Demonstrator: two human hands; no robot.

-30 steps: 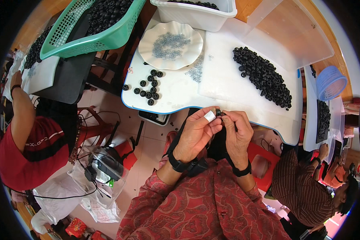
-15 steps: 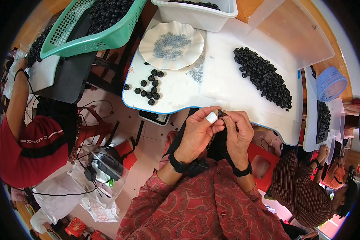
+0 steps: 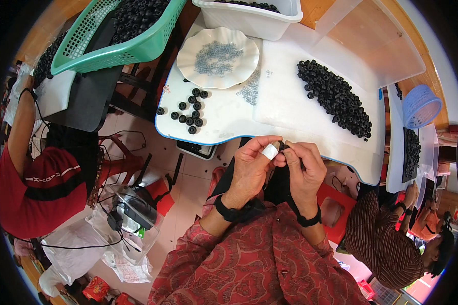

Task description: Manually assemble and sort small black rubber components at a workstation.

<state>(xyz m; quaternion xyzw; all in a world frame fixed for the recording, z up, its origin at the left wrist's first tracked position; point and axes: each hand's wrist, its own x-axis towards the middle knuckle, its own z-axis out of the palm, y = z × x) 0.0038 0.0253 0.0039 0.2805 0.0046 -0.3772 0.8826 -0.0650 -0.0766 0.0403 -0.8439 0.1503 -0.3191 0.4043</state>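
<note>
Both my hands meet just off the near edge of the white table (image 3: 229, 119). My left hand (image 3: 252, 165) pinches a small black ring-like part (image 3: 283, 147), and white tape (image 3: 269, 151) is wrapped round its thumb. From the other side my right hand (image 3: 305, 170) grips the same part with thumb and fingertips. Fingers cover most of it, so its exact shape is hidden. On the table lie several loose black round parts (image 3: 190, 120) at left and a large heap of black parts (image 3: 336, 96) at right. A scalloped white plate (image 3: 188, 61) holds tiny clear pieces (image 3: 219, 57).
Behind the plate stands a white bin (image 3: 259, 23) of black parts. A green basket (image 3: 102, 60) with more is at far left. A clear plastic sheet (image 3: 371, 40) rises at back right, near a blue basket (image 3: 422, 107). Co-workers sit on both sides; a red stool (image 3: 336, 208) is beside me.
My right hand has shifted very slightly right and its fingers have turned a little around the black part. The left thumb has tilted slightly. Nothing on the table has moved.
</note>
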